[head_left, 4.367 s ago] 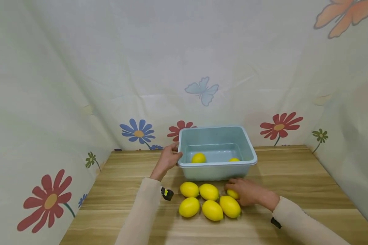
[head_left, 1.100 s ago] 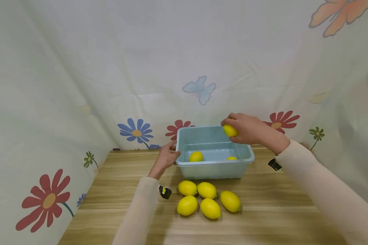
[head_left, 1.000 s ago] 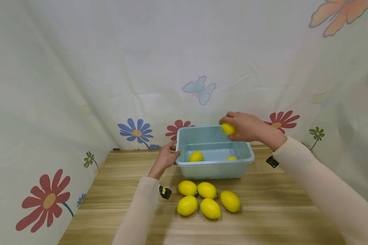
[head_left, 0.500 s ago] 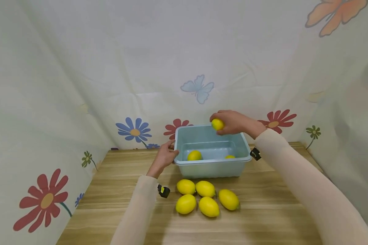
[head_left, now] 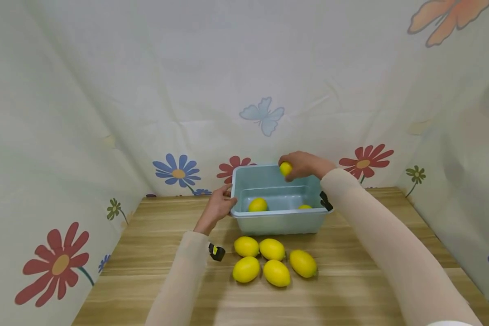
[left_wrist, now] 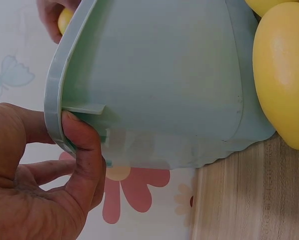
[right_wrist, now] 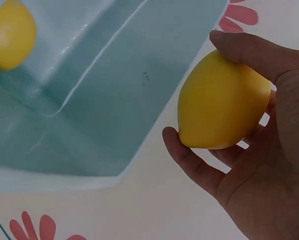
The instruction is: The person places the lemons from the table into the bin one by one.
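A pale blue-green plastic basin stands on the wooden table. My left hand pinches its left rim, thumb and fingers on either side of the edge in the left wrist view. Up at the back of the basin, my right hand holds a yellow lemon above the opening. The right wrist view shows thumb and fingers curled round that lemon. Inside the basin lie a lemon at the left and another lemon mostly hidden by the front wall.
Several lemons lie grouped on the table in front of the basin. A floral curtain hangs close behind the basin and along both sides. Each wrist wears a small black device.
The right hand has picked a lemon from the table, raised it over the basin, then moved left and slightly down with it. The left hand has kept its grip on the rim.
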Demonstrator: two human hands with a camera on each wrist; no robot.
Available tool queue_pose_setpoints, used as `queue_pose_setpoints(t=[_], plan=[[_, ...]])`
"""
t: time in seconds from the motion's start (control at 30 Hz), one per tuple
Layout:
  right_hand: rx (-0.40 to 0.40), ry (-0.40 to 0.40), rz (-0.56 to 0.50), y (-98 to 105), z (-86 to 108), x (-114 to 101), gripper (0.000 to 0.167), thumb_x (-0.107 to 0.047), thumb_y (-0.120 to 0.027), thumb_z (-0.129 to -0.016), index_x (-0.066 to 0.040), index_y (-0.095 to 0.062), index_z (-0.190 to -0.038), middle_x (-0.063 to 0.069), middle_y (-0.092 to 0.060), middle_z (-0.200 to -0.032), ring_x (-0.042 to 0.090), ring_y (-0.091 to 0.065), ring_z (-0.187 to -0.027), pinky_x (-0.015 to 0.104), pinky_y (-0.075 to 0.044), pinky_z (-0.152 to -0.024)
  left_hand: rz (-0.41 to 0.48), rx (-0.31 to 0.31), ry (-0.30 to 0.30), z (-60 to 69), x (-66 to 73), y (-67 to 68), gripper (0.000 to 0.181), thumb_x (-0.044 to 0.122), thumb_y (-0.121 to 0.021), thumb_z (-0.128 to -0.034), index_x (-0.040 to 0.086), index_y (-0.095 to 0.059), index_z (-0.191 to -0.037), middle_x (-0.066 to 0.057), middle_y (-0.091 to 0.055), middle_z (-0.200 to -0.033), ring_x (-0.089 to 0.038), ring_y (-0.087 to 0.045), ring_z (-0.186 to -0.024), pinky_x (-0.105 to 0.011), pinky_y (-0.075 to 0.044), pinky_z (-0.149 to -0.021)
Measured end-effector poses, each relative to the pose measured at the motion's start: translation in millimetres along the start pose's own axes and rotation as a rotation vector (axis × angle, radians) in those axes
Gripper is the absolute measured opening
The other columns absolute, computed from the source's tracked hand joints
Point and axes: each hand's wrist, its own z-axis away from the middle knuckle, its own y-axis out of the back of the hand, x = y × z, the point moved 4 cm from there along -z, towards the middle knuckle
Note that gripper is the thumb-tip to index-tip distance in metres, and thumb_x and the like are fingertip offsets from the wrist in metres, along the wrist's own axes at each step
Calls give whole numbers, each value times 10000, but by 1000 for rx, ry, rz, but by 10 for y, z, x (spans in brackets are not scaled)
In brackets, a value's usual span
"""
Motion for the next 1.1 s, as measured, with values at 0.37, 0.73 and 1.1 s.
queue_pose_setpoints(t=[0.37, 0.73, 1.1], plan=[[-76, -100, -34, -181, -78, 217, 573, -239, -723, -865, -155, -509, -1389, 126, -561, -1310, 322, -501, -1106, 499, -458, -988, -2, 3, -19, 20, 32, -6, 606, 76, -607, -929, 75, -394, -1496, -214, -579, -1205, -266, -656, -908, -281, -594, -597], [-98, -99, -27, -250, -74, 227, 558, -231, -721, -878, -147, -514, -1389, 143, -541, -1366, 330, -502, -1138, 535, -449, -1036, -4, 0, 1, 36, 16, -10, 623, 92, -615, -927, 97, -383, -1506, -206, -582, -1226, -349, -649, -1002, -271, -586, -585], [-97, -123, 53, -204, -18, 275, 532, -246, -674, -908, -144, -498, -1399, 191, -530, -1407, 351, -519, -1226, 546, -456, -1046, 12, -4, -7, 7, 17, -58, 618, 82, -622, -922, 86, -396, -1498, -212, -588, -1195, -252, -661, -899, -289, -596, -597]])
